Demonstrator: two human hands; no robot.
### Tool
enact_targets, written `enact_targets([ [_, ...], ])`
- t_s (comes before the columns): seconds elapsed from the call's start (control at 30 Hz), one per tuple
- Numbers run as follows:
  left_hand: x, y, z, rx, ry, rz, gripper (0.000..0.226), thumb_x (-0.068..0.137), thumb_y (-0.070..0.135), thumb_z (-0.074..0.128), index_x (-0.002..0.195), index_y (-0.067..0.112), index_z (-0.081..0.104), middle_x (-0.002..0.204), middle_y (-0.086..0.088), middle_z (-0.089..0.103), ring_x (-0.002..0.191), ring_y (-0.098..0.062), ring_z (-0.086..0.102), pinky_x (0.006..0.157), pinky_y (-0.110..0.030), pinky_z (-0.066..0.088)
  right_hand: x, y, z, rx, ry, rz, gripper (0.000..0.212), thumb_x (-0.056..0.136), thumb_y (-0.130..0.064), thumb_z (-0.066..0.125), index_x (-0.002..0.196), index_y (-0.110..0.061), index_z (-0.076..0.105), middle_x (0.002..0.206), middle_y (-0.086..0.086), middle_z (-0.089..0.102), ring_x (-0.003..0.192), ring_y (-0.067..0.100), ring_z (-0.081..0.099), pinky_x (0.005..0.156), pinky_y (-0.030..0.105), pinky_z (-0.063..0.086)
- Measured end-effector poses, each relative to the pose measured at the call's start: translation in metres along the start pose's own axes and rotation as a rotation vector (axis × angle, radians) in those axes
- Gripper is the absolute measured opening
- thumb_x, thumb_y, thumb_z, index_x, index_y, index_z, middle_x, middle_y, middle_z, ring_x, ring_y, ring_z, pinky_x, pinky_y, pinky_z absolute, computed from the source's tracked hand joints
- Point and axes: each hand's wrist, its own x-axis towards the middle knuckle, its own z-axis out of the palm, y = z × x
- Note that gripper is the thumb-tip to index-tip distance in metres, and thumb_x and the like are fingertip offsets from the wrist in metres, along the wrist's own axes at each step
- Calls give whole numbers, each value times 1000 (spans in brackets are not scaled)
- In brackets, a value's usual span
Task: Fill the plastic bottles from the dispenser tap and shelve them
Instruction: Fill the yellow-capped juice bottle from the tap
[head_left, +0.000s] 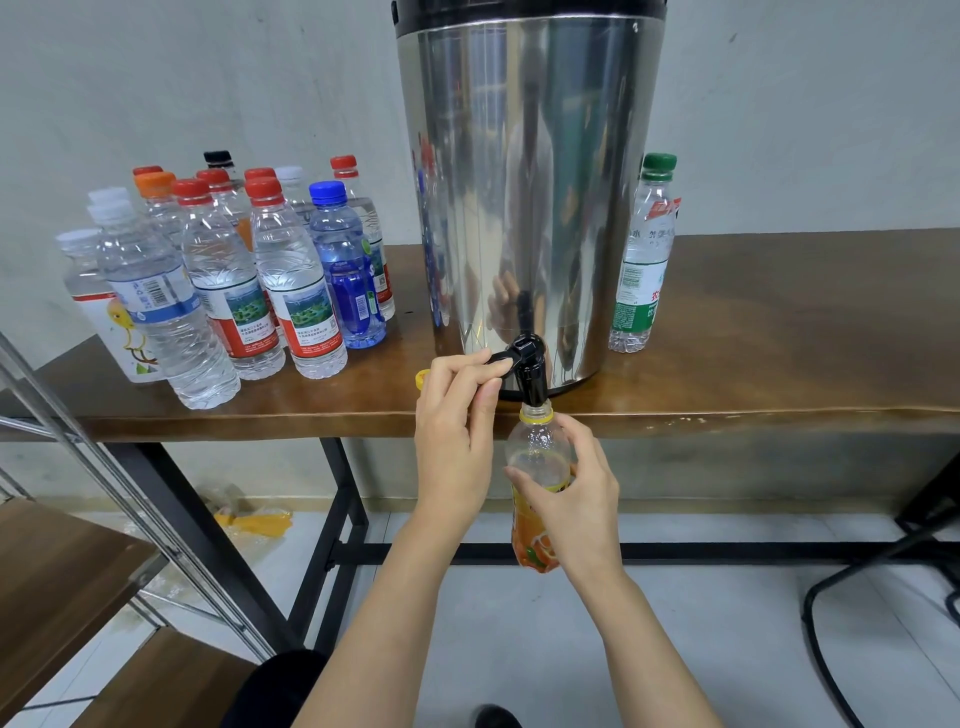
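The right hand (576, 499) grips the orange-labelled bottle (537, 447) just below the table's front edge (727, 415), fingers curled round it. Keep its open neck centred under the tap spout (534, 389). The left hand (454, 441) pinches the tap lever (501, 357). Release before overflow. The dispenser (524, 182) stands at the front edge.

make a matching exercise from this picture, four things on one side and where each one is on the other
Things
1. tap lever
2. orange-label bottle
3. green-cap bottle
4. blue-cap bottle

Places
A. in the group of bottles left of the dispenser
B. alone on the table, right of the dispenser
C. pinched by the left hand
D. held by the right hand, mouth under the tap

Pairs: 1-C, 2-D, 3-B, 4-A
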Motion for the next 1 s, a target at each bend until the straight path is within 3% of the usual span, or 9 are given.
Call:
enact_targets([
  [0.3,0,-2,1,-2,3,3,27,101,28,45,111,20,69,115,10,56,114,-13,56,96,-43,49,3,-1,1,3,-1,-15,68,73,-24,86,128,-39,50,126,-20,54,115,-16,44,93,4,34],
  [0.6,0,-1,1,-4,5,12,27,101,26,45,110,19,69,114,11,55,114,-13,56,97,-31,46,7,3,0,-5,26,-12,69,72,-22,87,130,-34,52,125,-19,55,114,-17,45,93,1,35],
  [0.77,0,-1,0,4,6,12,28,101,26,45,111,18,70,115,8,56,114,-13,56,96,-36,48,5,2,2,-6,14,-14,69,72,-24,88,129,-36,51,125,-21,55,115,-16,45,96,7,35],
  [1.0,0,0,0,2,3,12,27,101,26,45,111,19,69,115,9,56,114,-12,56,96,-41,49,3,-3,1,-1,3,-8,70,72,-24,87,129,-39,49,126,-21,54,114,-18,44,95,4,34],
])
